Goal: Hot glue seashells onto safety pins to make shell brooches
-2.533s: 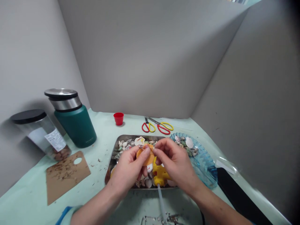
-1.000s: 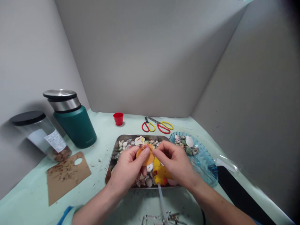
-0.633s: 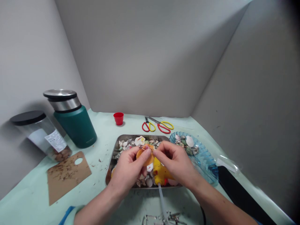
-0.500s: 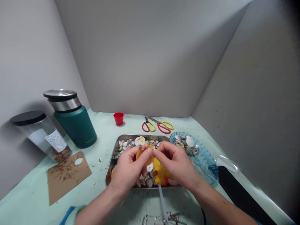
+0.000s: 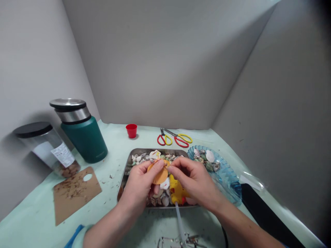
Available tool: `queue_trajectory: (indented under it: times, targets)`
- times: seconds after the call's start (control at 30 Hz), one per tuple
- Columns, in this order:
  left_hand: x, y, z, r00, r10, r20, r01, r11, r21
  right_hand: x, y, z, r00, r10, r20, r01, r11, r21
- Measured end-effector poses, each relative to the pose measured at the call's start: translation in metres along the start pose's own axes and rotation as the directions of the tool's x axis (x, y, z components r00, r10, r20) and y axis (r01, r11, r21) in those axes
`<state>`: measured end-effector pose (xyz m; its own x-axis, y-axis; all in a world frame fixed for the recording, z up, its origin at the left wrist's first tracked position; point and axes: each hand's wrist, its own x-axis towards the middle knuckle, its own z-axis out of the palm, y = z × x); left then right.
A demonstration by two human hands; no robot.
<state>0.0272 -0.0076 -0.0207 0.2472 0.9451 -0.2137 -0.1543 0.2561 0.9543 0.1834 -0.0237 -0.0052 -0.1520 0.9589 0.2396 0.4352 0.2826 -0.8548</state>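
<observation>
My left hand is closed on an orange scallop shell, held over a steel tray full of mixed seashells. My right hand is closed in a pinch at the shell's upper right edge; what it pinches is too small to make out. A yellow glue gun with a clear glue stick lies on the tray just below both hands.
A blue glass dish with shells sits right of the tray. Red and yellow scissors, a red cup, a green flask, a clear jar and a brown card lie around. Metal clips rest near me.
The orange shell has turned in my left hand and shows more of its ribbed face. Both hands stay together over the tray.
</observation>
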Motion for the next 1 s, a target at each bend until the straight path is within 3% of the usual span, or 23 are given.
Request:
queue_trajectory:
  times: [0.33, 0.5, 0.57, 0.63, 0.77, 0.87, 1.0]
  targets:
    - [0.003, -0.001, 0.0, 0.997, -0.064, 0.048, 0.068, 0.994, -0.08, 0.0, 0.002, 0.004, 1.0, 0.006, -0.009, -0.006, 0.999, -0.034]
    - [0.005, -0.001, -0.001, 0.993, -0.053, 0.102, 0.064, 0.992, -0.11, 0.003, -0.007, -0.015, 0.996, 0.021, 0.087, -0.004, 0.981, -0.195]
    - [0.005, 0.0, -0.002, 0.993, -0.05, 0.104, 0.062, 0.991, -0.122, 0.003, -0.009, -0.028, 0.981, 0.058, 0.185, 0.022, 0.915, -0.403]
    - [0.006, 0.001, -0.004, 0.994, -0.05, 0.094, 0.062, 0.989, -0.132, 0.001, -0.009, -0.04, 0.963, 0.111, 0.247, 0.068, 0.783, -0.618]
    - [0.009, 0.001, -0.006, 0.998, -0.019, 0.057, 0.026, 0.992, -0.126, -0.004, 0.0, -0.046, 0.901, 0.227, 0.37, 0.187, 0.565, -0.803]
    - [0.012, 0.001, -0.008, 0.999, 0.037, 0.023, -0.035, 0.995, -0.098, -0.005, 0.004, -0.039, 0.86, 0.292, 0.418, 0.232, 0.507, -0.83]
    - [0.012, 0.006, -0.01, 0.996, 0.074, -0.054, -0.076, 0.997, -0.029, -0.004, 0.003, -0.03, 0.827, 0.325, 0.458, 0.251, 0.517, -0.819]
